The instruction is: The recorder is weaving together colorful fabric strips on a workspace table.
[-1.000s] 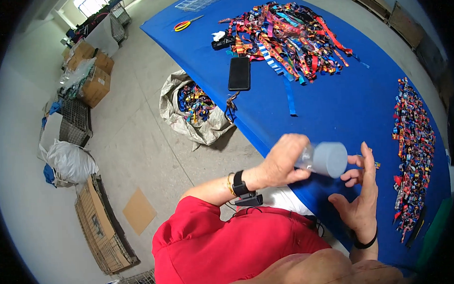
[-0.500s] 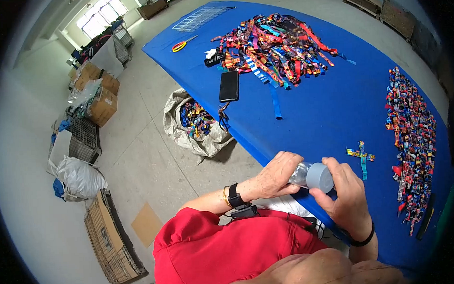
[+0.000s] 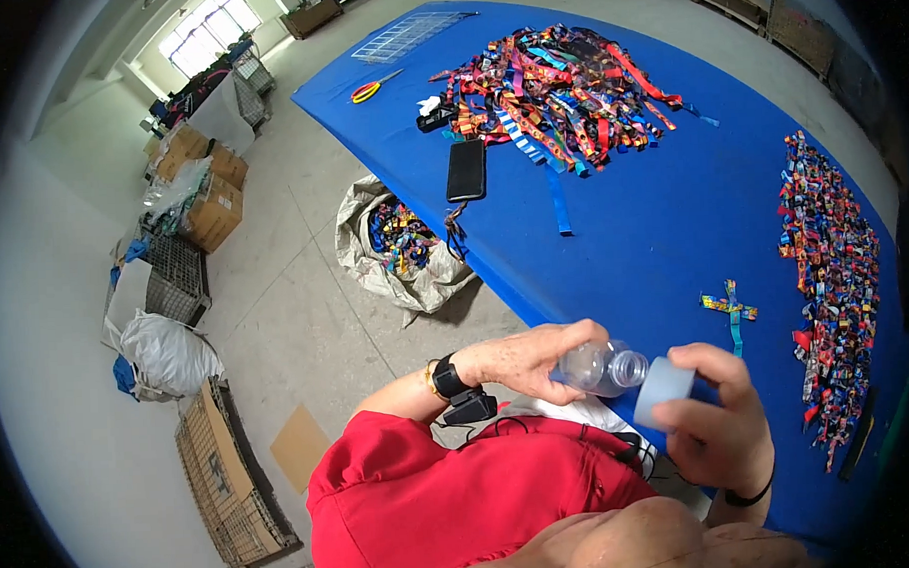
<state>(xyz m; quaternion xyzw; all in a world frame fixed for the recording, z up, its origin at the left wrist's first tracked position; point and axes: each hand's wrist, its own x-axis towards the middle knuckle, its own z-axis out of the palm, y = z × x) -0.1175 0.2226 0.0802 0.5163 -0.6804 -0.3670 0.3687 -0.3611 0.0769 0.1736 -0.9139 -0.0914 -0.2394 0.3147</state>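
Observation:
My left hand (image 3: 533, 361) is wrapped round a clear plastic bottle (image 3: 606, 369), tilted with its bare mouth toward the right. Between the thumb and fingers of my right hand (image 3: 724, 415) is a wide grey-blue bottle cap (image 3: 666, 393), off the bottle and just beside its mouth. Both hands are over the near edge of a blue-covered table (image 3: 634, 268). Beyond them on the table lies a small cross of patterned ribbon strips (image 3: 733, 309). What is inside the bottle I cannot make out.
A heap of colourful ribbons (image 3: 558, 100) lies at the far side, near a black phone (image 3: 466, 170), scissors (image 3: 375, 86) and a white wire rack (image 3: 416, 35). A long ribbon pile (image 3: 830, 291) runs along the right. On the floor stands a woven sack (image 3: 357, 227) of ribbon pieces.
The cap has come off the bottle. My right hand has moved it slightly right and down, baring the bottle's mouth, while my left hand keeps hold of the bottle.

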